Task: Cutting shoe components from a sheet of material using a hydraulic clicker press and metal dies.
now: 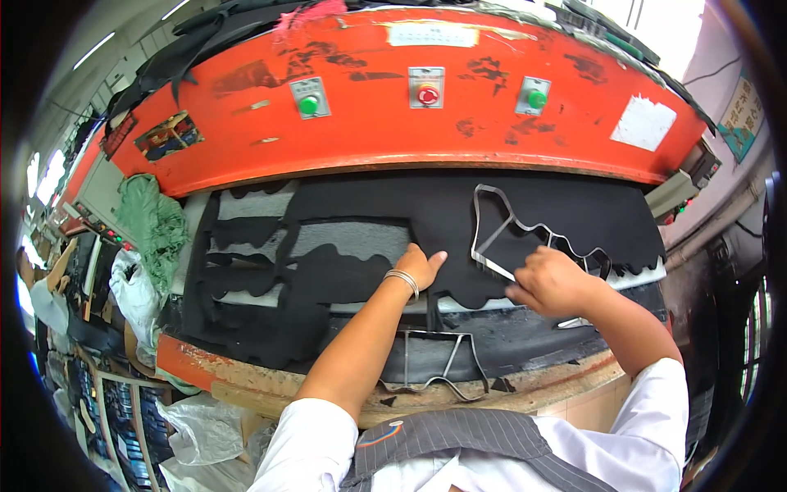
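Observation:
A black sheet of material (361, 197) with cut-out gaps lies across the bed of a red press. My left hand (416, 269) rests on it beside a large cut-out, thumb spread away; its other fingers are partly hidden. To the right, my right hand (557, 283) is closed on the near edge of a wavy metal cutting die (484, 259). The die lies over the sheet's uncut right part, and my hand covers some of its rim. A second cutting die (407, 361), with cross struts, lies near the front edge below my left hand.
The red press beam (361, 131) spans the far side, with two green buttons and a red button (428, 95). Its worn wooden front edge (525, 402) runs close to me. Green woven sacking (152, 221) and a white bag (131, 287) stand at the left.

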Action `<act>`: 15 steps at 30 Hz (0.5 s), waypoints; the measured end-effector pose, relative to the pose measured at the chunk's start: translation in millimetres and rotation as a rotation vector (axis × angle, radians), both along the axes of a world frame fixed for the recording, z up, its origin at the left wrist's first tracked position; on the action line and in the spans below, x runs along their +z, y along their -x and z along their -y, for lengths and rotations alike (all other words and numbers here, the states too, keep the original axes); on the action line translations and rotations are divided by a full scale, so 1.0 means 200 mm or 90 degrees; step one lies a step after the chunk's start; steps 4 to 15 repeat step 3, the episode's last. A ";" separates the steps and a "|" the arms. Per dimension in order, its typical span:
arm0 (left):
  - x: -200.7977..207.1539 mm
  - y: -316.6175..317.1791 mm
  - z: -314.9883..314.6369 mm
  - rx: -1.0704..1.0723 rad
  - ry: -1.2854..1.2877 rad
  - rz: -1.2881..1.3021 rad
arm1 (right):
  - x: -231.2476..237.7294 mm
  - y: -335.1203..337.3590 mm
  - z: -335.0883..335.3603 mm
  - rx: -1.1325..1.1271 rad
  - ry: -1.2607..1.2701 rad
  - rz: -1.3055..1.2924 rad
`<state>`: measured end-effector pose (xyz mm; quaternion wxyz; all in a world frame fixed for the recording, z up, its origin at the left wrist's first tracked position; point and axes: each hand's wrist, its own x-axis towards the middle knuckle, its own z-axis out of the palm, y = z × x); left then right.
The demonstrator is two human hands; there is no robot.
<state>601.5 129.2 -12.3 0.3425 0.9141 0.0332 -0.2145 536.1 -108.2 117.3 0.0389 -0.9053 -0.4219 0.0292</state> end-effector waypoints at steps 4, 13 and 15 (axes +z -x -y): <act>0.03 -0.05 -0.24 -0.087 0.004 0.146 | -0.10 -0.18 -0.23 -0.349 0.033 -0.073; 0.03 -0.05 -0.24 -0.087 0.004 0.146 | -0.10 -0.18 -0.23 -0.349 0.033 -0.073; 0.03 -0.05 -0.24 -0.087 0.004 0.146 | -0.10 -0.18 -0.23 -0.349 0.033 -0.073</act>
